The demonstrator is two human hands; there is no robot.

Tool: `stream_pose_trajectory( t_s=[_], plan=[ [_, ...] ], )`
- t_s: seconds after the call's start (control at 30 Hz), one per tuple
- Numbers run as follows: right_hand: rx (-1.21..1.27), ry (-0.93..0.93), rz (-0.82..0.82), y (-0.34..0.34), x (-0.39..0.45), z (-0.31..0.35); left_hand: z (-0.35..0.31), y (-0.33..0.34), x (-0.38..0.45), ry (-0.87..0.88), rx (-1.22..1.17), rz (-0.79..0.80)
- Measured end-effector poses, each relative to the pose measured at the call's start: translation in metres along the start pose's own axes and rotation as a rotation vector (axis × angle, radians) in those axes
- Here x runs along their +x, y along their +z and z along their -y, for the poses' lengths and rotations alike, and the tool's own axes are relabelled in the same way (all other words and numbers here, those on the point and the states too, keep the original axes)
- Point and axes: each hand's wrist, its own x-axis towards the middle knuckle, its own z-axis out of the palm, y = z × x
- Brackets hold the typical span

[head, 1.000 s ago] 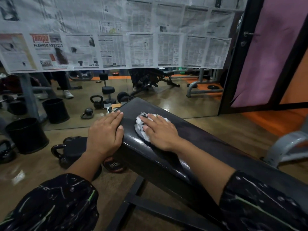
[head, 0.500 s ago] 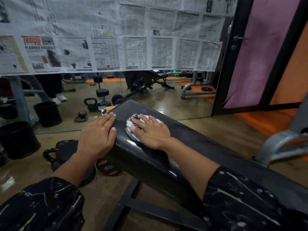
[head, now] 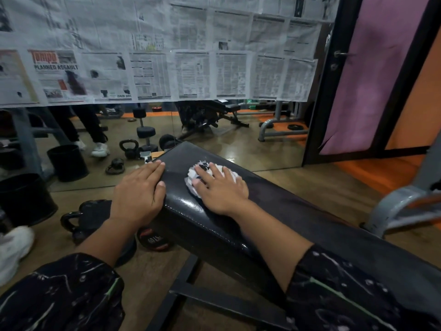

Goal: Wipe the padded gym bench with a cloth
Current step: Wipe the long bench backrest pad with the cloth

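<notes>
A black padded gym bench [head: 281, 211] runs from the lower right toward the mirror. On its far end lies a bunched white and black cloth [head: 194, 174]. My right hand [head: 220, 189] presses flat on the cloth with spread fingers. My left hand [head: 139, 189] rests flat on the bench's left edge, fingers straight, thumb on the pad. Most of the cloth is hidden under my right hand.
A black kettlebell [head: 83, 219] and a weight plate [head: 155, 240] sit on the floor left of the bench. A mirror with newspaper sheets [head: 155, 75] stands ahead. Black buckets [head: 23, 199] are at the left, a grey metal frame [head: 401, 209] at the right.
The hands and cloth keep nearly the same place on the bench's far end. The camera view has shifted slightly.
</notes>
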Motion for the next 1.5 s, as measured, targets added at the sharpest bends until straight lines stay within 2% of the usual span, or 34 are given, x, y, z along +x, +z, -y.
stream_pose_trajectory(
  t_s=[0.1,0.2,0.27,0.33,0.43,0.53,0.6,0.67,0.77,0.87,0.93,1.0,1.07,1.13,1.23,1.3,1.33,1.43,1.5],
  plan=[
    [-0.054,-0.165,-0.014,0.007,-0.015,0.018,-0.001,-0.002,0.001,-0.001,0.008,0.003],
    [-0.053,-0.368,-0.01,0.0,-0.037,-0.009,0.0,-0.001,0.0,-0.003,0.002,0.006],
    [-0.02,-0.328,0.026,-0.006,-0.036,-0.031,0.0,0.0,0.001,-0.004,0.001,0.004],
    [-0.021,-0.171,-0.003,-0.008,-0.022,-0.039,0.0,0.001,0.0,-0.005,0.0,0.0],
    [-0.028,-0.013,0.002,-0.003,-0.001,-0.015,-0.001,0.0,0.0,-0.009,-0.002,0.003],
    [-0.049,-0.177,-0.037,0.007,-0.018,0.01,-0.001,-0.001,0.0,-0.005,0.0,0.003],
    [-0.075,-0.331,-0.07,0.008,-0.042,0.002,-0.001,-0.002,-0.001,-0.002,0.005,0.01],
    [-0.055,-0.386,-0.026,0.003,-0.055,-0.019,-0.001,-0.003,0.0,0.005,0.02,0.025],
    [-0.014,-0.236,0.016,-0.007,-0.037,-0.041,0.0,-0.005,0.0,0.02,0.038,0.048],
    [-0.031,-0.057,0.018,-0.007,-0.011,-0.023,-0.001,-0.005,0.001,0.01,0.03,0.047],
    [-0.069,-0.093,-0.001,0.001,-0.013,-0.002,-0.004,-0.005,0.001,-0.02,0.009,0.048],
    [-0.095,-0.224,-0.03,0.005,-0.031,0.007,-0.004,-0.005,0.001,-0.027,0.012,0.056],
    [-0.099,-0.348,-0.023,0.001,-0.051,-0.002,-0.003,-0.005,0.0,-0.019,0.017,0.06],
    [-0.081,-0.387,0.033,-0.005,-0.058,-0.023,-0.003,-0.006,-0.002,0.01,0.023,0.068],
    [-0.022,-0.169,0.001,-0.007,-0.04,-0.04,-0.008,-0.007,-0.006,0.115,0.015,0.072],
    [-0.022,0.015,-0.024,-0.002,-0.025,-0.023,-0.015,-0.011,-0.003,0.114,-0.044,0.041],
    [-0.022,0.037,-0.023,0.001,-0.02,-0.011,-0.019,-0.013,0.003,0.11,-0.079,0.024],
    [-0.025,-0.114,-0.058,0.008,-0.031,0.016,-0.037,-0.017,0.024,0.108,-0.194,-0.018],
    [-0.079,-0.276,-0.092,0.01,-0.049,0.005,-0.047,-0.013,0.032,0.08,-0.286,-0.022]
  ],
)
